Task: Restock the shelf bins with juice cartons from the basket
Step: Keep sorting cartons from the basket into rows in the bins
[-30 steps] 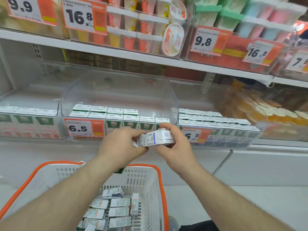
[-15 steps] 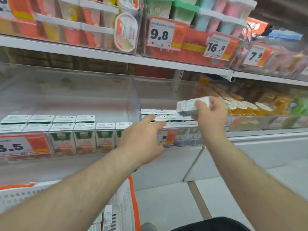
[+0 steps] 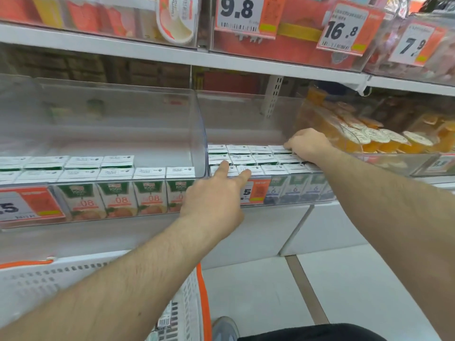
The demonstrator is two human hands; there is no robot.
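Hands of a person reach from below toward clear plastic shelf bins full of small juice cartons. The left hand (image 3: 216, 193) hovers in front of the middle bin (image 3: 246, 114), its fingers straight and relaxed, holding nothing; two fingertips point at the front row of white carton tops. The right hand (image 3: 307, 145) is further in, at the back right corner of the same bin, palm down over the carton tops. Its fingers curl down onto the rear row of cartons (image 3: 248, 156), and whether they pinch one or only press on it cannot be told.

The blue-labelled cartons in this bin stand upright in three rows, tops touching. An orange price tag (image 3: 256, 191) hangs on the bin's front lip, partly hidden by the left hand. To the left, a second bin (image 3: 123, 124) holds green-and-orange cartons (image 3: 118, 198) in two rows, with bare space behind them.

To the right, another bin holds orange jelly cups (image 3: 369, 136) with round white lids. On the shelf above, price tags read 9.8 (image 3: 237, 8), 16.8 (image 3: 341, 32) and 7.9 (image 3: 413, 45).

At the bottom left, a white basket (image 3: 49, 279) with an orange rim sits below the left forearm; a carton barcode shows through its slotted wall. A grey shoe (image 3: 225, 328) rests on the pale floor.
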